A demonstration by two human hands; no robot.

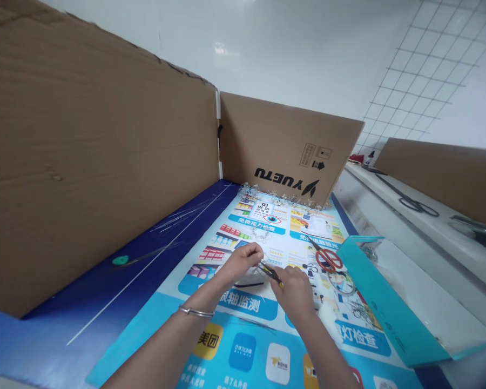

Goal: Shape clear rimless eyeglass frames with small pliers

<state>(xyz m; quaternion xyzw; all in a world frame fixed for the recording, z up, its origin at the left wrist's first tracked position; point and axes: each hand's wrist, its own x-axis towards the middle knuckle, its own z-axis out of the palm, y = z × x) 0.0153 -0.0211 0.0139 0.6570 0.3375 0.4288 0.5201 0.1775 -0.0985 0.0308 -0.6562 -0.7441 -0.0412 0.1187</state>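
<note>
My right hand (296,292) is closed around pliers (272,272) with black and yellow handles, their nose pointing left. At the pliers' tip, my left hand (246,259) is closed in a pinch; whatever it holds is too small to make out. Both hands are above a printed poster sheet (253,346) with blue and white panels. Small clear or wire pieces (261,235) lie just beyond my hands. To the right are red-handled scissors (330,260), a coil of wire (342,283) and a white roll-like thing (331,322).
Cardboard walls stand at left (105,146) and back (275,135). Several small wire-like pieces (283,197) line the back wall's foot. A teal open box (389,302) sits at right, by a white ledge (392,189) with black scissors (417,204). A green object (120,260) lies left.
</note>
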